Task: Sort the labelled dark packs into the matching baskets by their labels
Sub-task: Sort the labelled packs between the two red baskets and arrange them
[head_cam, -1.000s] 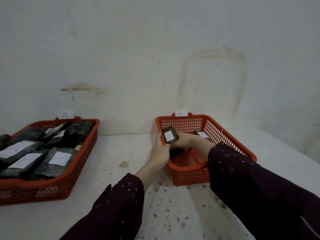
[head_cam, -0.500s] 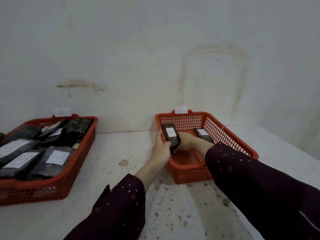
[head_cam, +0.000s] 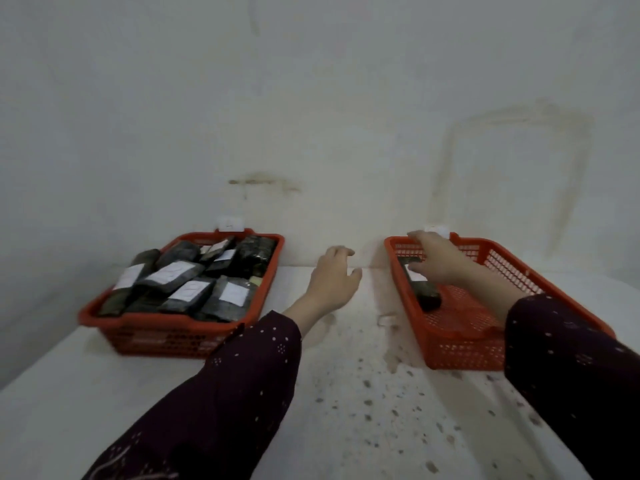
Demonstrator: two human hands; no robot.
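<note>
Two red baskets stand against the wall. The left basket holds several dark packs with white labels. In the right basket one dark pack lies along the left wall, label up. My right hand is over its far end, thumb touching it, fingers loosely spread and not curled round it. My left hand hovers between the baskets with relaxed fingers, holding nothing. A second pack seen earlier in the right basket is hidden behind my right arm.
A white card stands on the far rim of the left basket and another on the right basket; their letters are blurred. The speckled white table meets the wall just behind the baskets.
Both hands held the pack over the right basket; now it lies inside. My left hand has let go and moved left. The view has swung left.
</note>
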